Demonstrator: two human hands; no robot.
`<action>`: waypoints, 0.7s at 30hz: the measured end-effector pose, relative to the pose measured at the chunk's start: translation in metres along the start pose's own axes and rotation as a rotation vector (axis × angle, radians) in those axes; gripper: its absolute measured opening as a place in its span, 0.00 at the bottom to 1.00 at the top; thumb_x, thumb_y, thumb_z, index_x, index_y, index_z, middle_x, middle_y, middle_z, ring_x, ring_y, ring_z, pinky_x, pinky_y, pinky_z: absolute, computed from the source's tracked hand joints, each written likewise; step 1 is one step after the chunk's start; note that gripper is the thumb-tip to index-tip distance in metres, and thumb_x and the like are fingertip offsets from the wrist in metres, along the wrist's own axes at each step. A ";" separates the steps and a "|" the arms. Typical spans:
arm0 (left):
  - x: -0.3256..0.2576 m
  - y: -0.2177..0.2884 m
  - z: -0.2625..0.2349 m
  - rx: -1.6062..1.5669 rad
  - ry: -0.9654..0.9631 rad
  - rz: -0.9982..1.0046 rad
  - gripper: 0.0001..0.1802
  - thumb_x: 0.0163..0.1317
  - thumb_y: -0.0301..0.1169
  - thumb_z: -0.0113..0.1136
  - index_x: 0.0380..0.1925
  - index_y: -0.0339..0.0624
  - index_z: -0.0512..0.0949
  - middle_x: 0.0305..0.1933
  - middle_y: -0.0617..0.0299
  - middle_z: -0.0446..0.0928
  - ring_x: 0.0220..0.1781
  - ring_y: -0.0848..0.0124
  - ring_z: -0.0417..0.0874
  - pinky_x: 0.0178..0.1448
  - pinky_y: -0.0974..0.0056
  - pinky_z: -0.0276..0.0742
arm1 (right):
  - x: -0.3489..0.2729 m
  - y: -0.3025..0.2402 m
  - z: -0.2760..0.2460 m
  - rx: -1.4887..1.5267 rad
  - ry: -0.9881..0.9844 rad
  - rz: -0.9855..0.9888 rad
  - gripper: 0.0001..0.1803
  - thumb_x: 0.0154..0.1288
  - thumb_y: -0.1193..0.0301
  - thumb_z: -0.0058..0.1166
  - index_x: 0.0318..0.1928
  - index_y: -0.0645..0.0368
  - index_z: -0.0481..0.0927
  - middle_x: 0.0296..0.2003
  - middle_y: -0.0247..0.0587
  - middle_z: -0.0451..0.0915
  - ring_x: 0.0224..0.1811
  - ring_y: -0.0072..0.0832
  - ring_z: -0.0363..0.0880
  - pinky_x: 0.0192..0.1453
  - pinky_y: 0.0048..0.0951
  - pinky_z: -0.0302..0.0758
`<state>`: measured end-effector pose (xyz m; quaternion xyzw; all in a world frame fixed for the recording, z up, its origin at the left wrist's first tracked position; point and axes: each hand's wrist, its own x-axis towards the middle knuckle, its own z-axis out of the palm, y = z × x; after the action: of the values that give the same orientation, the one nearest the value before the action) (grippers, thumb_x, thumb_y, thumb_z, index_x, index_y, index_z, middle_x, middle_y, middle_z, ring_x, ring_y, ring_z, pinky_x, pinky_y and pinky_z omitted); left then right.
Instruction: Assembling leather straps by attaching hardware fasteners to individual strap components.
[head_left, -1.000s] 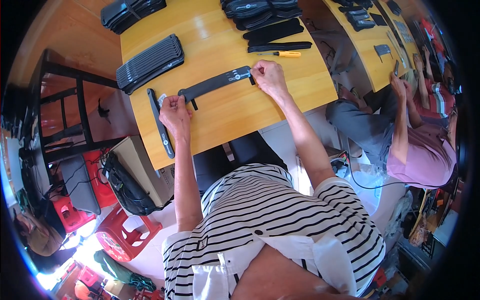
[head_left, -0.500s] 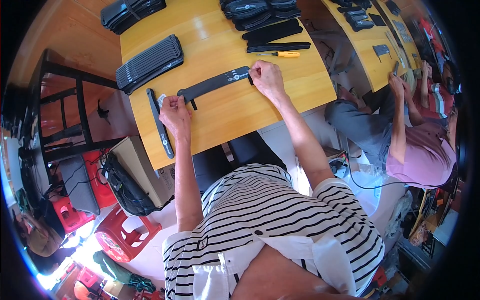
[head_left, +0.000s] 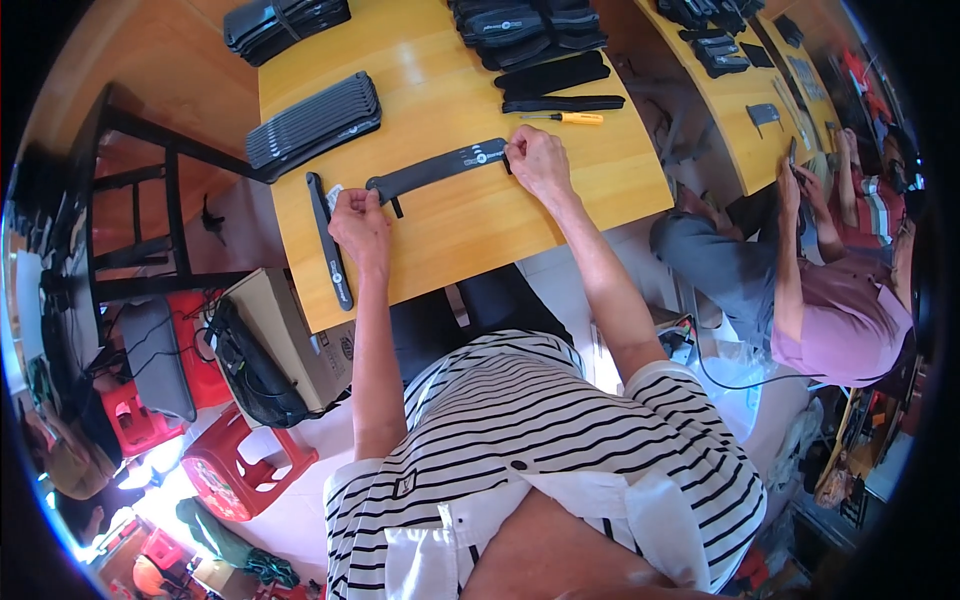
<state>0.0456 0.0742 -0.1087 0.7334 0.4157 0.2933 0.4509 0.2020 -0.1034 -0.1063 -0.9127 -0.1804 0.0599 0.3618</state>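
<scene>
A long dark grey strap (head_left: pixel 437 172) with rounded ends and pale printing stretches between my hands, just over or on the wooden table. My left hand (head_left: pixel 362 225) pinches its left end, beside a short black tab pointing down. At the other end, the fingertips of my right hand (head_left: pixel 542 160) are closed on the strap; a small dark piece shows under them. Left of my left hand lies a second dark strip (head_left: pixel 331 245), lengthwise toward me. A small white label (head_left: pixel 335 194) is partly covered by my left fingers.
A neat stack of grey straps (head_left: pixel 315 120) sits at the table's left. Farther back are bundled dark straps (head_left: pixel 525 30), flat black pieces (head_left: pixel 553 72) and a yellow-handled screwdriver (head_left: pixel 577 118). To the right, a person in pink (head_left: pixel 840 310) works at another table (head_left: pixel 735 130).
The whole scene has shifted slightly in the picture as the head moved. Both hands keep their hold on the strap's ends, with little other change.
</scene>
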 end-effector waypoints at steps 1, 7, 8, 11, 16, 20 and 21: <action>0.000 -0.001 -0.001 0.010 -0.010 -0.004 0.06 0.55 0.24 0.58 0.23 0.32 0.74 0.15 0.60 0.73 0.12 0.74 0.73 0.16 0.70 0.66 | 0.000 0.000 0.000 -0.006 -0.006 0.010 0.06 0.52 0.70 0.53 0.26 0.60 0.77 0.25 0.49 0.79 0.32 0.46 0.79 0.38 0.42 0.74; 0.001 -0.001 -0.001 -0.009 -0.024 -0.027 0.07 0.55 0.24 0.58 0.23 0.31 0.73 0.15 0.59 0.73 0.11 0.73 0.74 0.16 0.69 0.66 | 0.003 0.007 0.004 -0.020 0.016 -0.006 0.06 0.52 0.69 0.53 0.26 0.59 0.78 0.26 0.50 0.79 0.33 0.47 0.79 0.39 0.43 0.74; 0.001 -0.001 -0.001 -0.004 -0.022 -0.016 0.08 0.55 0.24 0.58 0.22 0.31 0.73 0.15 0.59 0.73 0.11 0.73 0.74 0.15 0.69 0.66 | 0.003 0.006 0.004 -0.020 0.018 -0.011 0.06 0.52 0.69 0.53 0.26 0.59 0.78 0.26 0.50 0.79 0.33 0.47 0.79 0.39 0.43 0.74; 0.001 0.004 -0.001 0.000 -0.018 -0.057 0.08 0.54 0.25 0.60 0.21 0.32 0.73 0.14 0.58 0.73 0.11 0.72 0.74 0.17 0.68 0.68 | 0.003 0.005 0.004 -0.018 0.018 -0.007 0.06 0.51 0.70 0.53 0.26 0.59 0.78 0.26 0.50 0.80 0.34 0.46 0.79 0.40 0.42 0.74; 0.011 -0.009 -0.002 0.090 0.000 -0.048 0.08 0.51 0.26 0.62 0.20 0.34 0.74 0.13 0.58 0.74 0.11 0.70 0.75 0.22 0.66 0.71 | 0.007 0.009 0.007 -0.010 0.023 0.015 0.05 0.50 0.70 0.52 0.26 0.58 0.78 0.27 0.48 0.80 0.35 0.46 0.79 0.42 0.41 0.75; 0.017 -0.009 -0.006 0.044 -0.044 -0.185 0.07 0.51 0.26 0.61 0.21 0.34 0.75 0.16 0.55 0.76 0.17 0.64 0.79 0.28 0.64 0.73 | 0.009 0.015 0.008 -0.019 0.036 0.003 0.06 0.50 0.70 0.52 0.26 0.58 0.78 0.27 0.48 0.80 0.34 0.46 0.79 0.42 0.41 0.75; 0.017 -0.012 -0.006 0.040 -0.040 -0.177 0.07 0.51 0.26 0.61 0.21 0.34 0.75 0.16 0.55 0.76 0.17 0.64 0.79 0.28 0.64 0.73 | 0.012 0.020 0.009 0.013 0.008 0.000 0.05 0.51 0.71 0.53 0.26 0.59 0.78 0.24 0.45 0.79 0.32 0.42 0.79 0.39 0.38 0.75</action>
<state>0.0453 0.0947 -0.1164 0.7084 0.4756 0.2290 0.4685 0.2170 -0.1062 -0.1263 -0.9107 -0.1783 0.0572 0.3682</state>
